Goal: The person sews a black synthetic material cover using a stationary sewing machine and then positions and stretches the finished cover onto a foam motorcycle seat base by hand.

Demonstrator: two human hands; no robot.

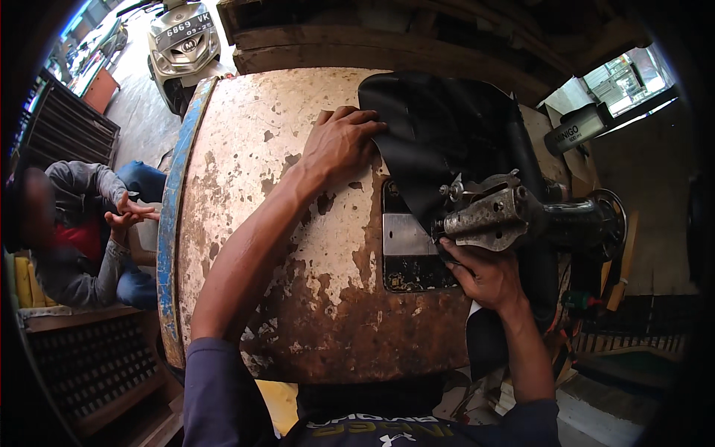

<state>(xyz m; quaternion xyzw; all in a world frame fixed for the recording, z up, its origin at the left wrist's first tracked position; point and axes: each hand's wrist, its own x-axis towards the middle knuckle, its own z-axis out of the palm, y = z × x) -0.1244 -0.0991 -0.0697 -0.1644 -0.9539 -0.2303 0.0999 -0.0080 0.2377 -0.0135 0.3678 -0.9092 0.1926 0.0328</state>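
Note:
A sheet of black, leather-like material [432, 112] lies across the far right of the worn table and runs under the head of a sewing machine [491, 220]. At the sheet's left edge, my left hand [342, 141] rests palm down, its bent fingers gripping the border. Close beside the needle area, my right hand [484, 276] pinches the near edge of the same material; its fingertips are partly hidden under the machine head. A metal plate [410, 235] shows to the left of the needle. More black material [485, 343] hangs past my right wrist.
The table [275, 149] has peeling paint and a blue left edge. Beyond that edge a person [82, 231] sits with hands together. A motorcycle [182, 45] stands at the far left. A dark bottle [577, 132] and a wooden strip [624, 261] are on the right.

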